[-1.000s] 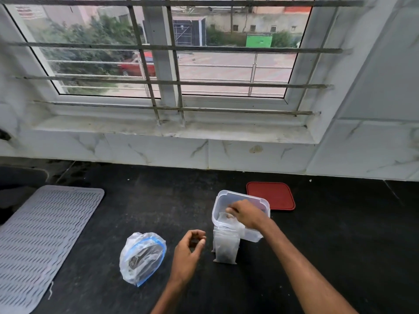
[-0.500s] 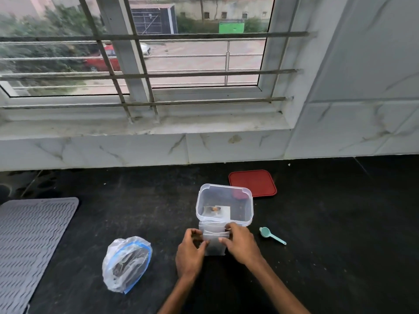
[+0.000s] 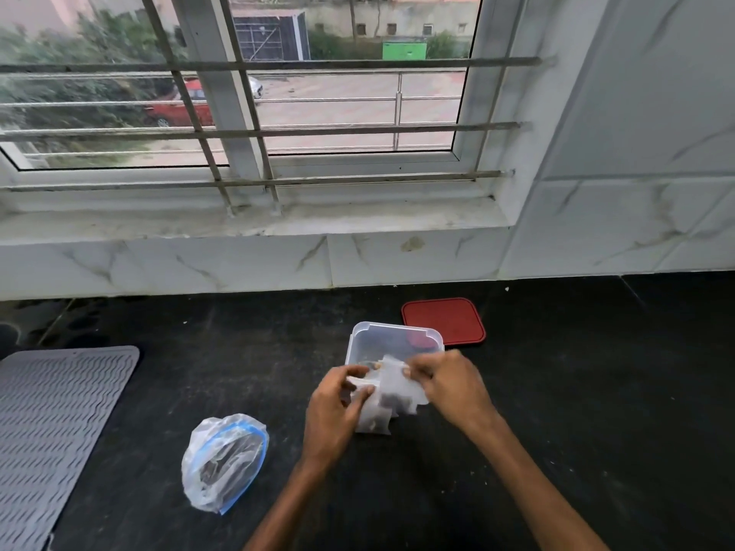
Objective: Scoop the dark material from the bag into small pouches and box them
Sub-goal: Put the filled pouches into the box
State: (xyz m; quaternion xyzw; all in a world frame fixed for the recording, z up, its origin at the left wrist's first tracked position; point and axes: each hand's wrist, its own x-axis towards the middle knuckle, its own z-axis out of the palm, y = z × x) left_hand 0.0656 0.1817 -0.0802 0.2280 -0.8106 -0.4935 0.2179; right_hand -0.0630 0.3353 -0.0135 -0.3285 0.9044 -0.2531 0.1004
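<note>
A stack of small translucent pouches [image 3: 381,411] is held just in front of the clear plastic box [image 3: 393,339] on the black counter. My left hand [image 3: 334,411] grips the pouches' left side, thumb on top. My right hand [image 3: 451,385] pinches the upper right edge of a pouch that is pulled apart from the stack. A clear zip bag [image 3: 224,461] with a blue seal and dark material inside lies to the left of my left hand. The teal scoop is hidden.
A red lid [image 3: 443,320] lies flat behind the box on the right. A grey ribbed mat [image 3: 51,427] covers the counter's left part. A marble wall and barred window stand behind the counter.
Both hands have lifted the pouches from the counter and my right hand has pulled one pouch to the right. The camera has tilted down and closer; my right arm now covers the teal scoop.
</note>
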